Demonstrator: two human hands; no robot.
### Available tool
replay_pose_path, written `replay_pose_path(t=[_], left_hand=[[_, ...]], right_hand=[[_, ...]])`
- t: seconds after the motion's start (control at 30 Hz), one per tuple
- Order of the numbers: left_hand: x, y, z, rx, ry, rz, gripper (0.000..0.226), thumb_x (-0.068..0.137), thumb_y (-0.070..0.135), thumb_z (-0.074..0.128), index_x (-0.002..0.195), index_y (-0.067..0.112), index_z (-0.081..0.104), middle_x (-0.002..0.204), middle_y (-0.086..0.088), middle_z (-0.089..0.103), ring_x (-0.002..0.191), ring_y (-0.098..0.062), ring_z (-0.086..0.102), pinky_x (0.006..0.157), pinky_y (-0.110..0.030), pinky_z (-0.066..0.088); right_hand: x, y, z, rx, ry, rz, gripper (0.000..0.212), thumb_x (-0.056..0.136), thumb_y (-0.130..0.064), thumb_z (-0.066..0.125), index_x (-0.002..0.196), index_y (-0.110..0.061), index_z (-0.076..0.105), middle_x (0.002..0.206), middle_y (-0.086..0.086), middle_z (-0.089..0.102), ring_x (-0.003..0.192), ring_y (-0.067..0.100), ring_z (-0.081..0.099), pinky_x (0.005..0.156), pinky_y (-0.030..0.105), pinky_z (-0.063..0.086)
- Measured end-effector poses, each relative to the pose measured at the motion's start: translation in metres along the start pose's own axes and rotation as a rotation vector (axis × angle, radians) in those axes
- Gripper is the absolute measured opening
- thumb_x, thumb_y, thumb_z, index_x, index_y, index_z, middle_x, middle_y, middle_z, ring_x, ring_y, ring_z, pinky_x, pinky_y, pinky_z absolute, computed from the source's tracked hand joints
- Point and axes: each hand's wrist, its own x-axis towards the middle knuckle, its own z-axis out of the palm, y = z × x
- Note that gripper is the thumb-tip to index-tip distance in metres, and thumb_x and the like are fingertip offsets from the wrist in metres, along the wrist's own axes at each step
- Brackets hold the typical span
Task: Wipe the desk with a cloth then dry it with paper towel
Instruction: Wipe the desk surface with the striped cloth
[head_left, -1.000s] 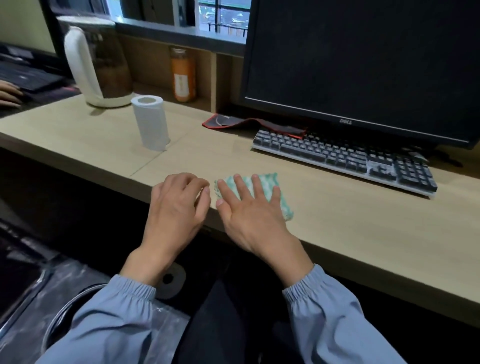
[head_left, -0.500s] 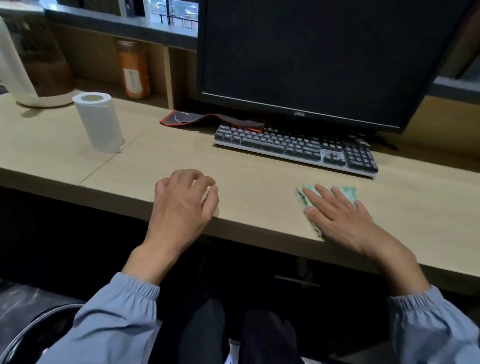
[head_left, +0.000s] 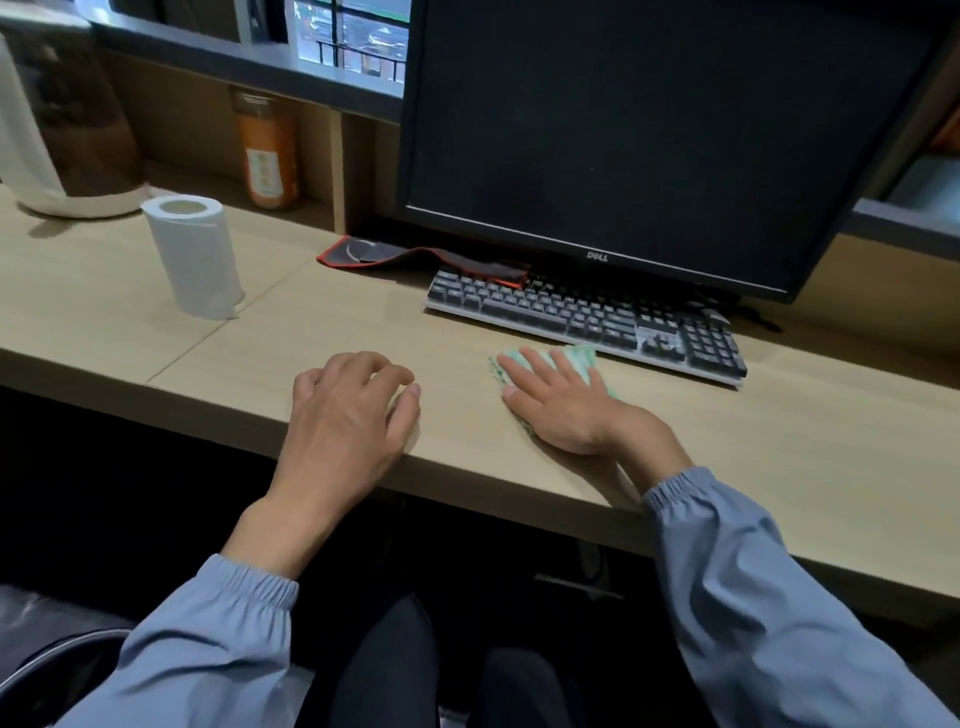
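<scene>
Hands: right hand (head_left: 566, 410) lies flat, fingers straight and spread, pressing down on the green-and-white checked cloth (head_left: 582, 356); left hand (head_left: 348, 415) rests at the front edge with fingers loosely curled, holding nothing.
Cloth: on the pale wooden desk (head_left: 779, 441), its far edge just beside the grey-and-black keyboard (head_left: 587, 317), mostly covered by the palm.
Step in hand: the wet wipe, judged part done; drying not yet begun.
Doing it well: even palm pressure and overlapping passes, stopping short of the keyboard so damp fabric does not catch the keys.
Paper towel: white roll (head_left: 195, 257) stands upright, well to the left, for the left hand to reach.
Risk: cloth bunching under the heel of the hand.
</scene>
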Motion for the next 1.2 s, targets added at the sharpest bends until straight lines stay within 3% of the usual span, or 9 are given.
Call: replay_pose_path(t=[0.2,0.33,0.6,0.87,1.2], left_hand=[[-0.002,-0.017,-0.012,0.056,0.015,-0.065,0.016,0.099,0.027,0.064,0.108,0.019,0.074,0.110,0.000,0.067,0.110,-0.026,0.060,0.092,-0.048,0.041],[-0.001,-0.025,-0.017,0.078,0.005,-0.111,0.017,0.100,0.029,0.062,0.108,0.020,0.074,0.111,0.000,0.067,0.112,-0.026,0.059,0.095,-0.046,0.038],[0.002,-0.018,-0.011,0.050,-0.020,-0.110,0.015,0.100,0.028,0.062,0.106,0.021,0.074,0.110,0.002,0.066,0.112,-0.025,0.058,0.093,-0.045,0.037],[0.008,0.014,0.000,-0.021,-0.033,-0.026,0.015,0.100,0.026,0.062,0.107,0.020,0.074,0.111,0.001,0.067,0.111,-0.024,0.059,0.092,-0.043,0.036],[0.011,0.008,-0.005,-0.017,-0.024,-0.037,0.016,0.101,0.027,0.061,0.109,0.020,0.074,0.113,0.001,0.066,0.112,-0.024,0.058,0.094,-0.044,0.035]], right_hand=[[0.065,-0.085,-0.003,-0.058,-0.032,-0.211,0.058,0.100,-0.064,0.011,0.154,-0.052,-0.005,0.167,-0.015,-0.014,0.152,0.020,-0.020,0.116,0.057,-0.014],[0.080,-0.099,-0.008,-0.067,-0.044,-0.278,0.057,0.100,-0.066,0.011,0.154,-0.054,-0.004,0.167,-0.017,-0.013,0.152,0.019,-0.019,0.117,0.061,-0.012],[0.034,-0.019,-0.010,-0.050,-0.003,-0.218,0.055,0.102,-0.065,0.012,0.154,-0.056,-0.003,0.166,-0.021,-0.009,0.152,0.012,-0.016,0.119,0.055,-0.010],[-0.047,0.104,-0.006,-0.026,0.000,0.051,0.056,0.100,-0.066,0.009,0.151,-0.058,-0.011,0.165,-0.021,-0.013,0.150,0.006,-0.019,0.119,0.048,-0.012],[-0.039,0.086,-0.006,-0.056,0.001,0.035,0.055,0.103,-0.061,0.008,0.154,-0.052,-0.010,0.165,-0.019,-0.016,0.150,0.010,-0.023,0.120,0.051,-0.013]])
